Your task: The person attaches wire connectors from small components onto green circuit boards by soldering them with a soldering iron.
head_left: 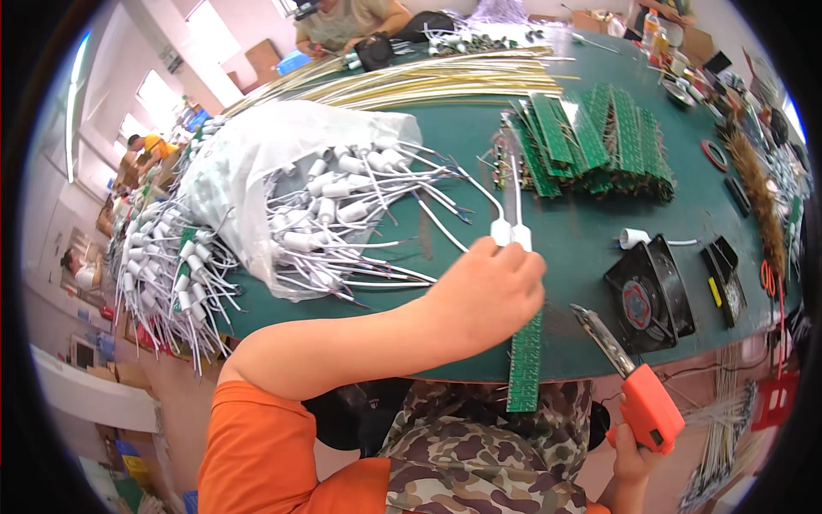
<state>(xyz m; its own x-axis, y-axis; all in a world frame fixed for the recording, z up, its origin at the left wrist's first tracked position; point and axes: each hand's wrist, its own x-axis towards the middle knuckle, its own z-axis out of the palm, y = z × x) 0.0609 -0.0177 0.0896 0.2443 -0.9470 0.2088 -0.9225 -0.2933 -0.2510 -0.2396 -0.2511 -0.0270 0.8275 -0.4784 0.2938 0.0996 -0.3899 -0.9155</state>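
Note:
My left hand (pixel 507 278) is closed, fingers pinched down at the lower ends of two white plastic caps (pixel 501 230) with white cords running up from them. The fingertips are hidden behind the knuckles. A green circuit board strip (pixel 525 364) extends from under that hand past the table's near edge. In my right hand (pixel 634 461), low on the right, is an orange soldering gun (pixel 652 409). Its metal nose points up and left, its tip apart from the board strip.
A white plastic bag (pixel 231 171) spills many corded white caps (pixel 330 193) on the left. Stacked green circuit boards (pixel 591 141) lie beyond my left hand. A black fan (pixel 646 295) and a black tray (pixel 725 278) stand right. Across the table (pixel 462 330) sits another person (pixel 351 21).

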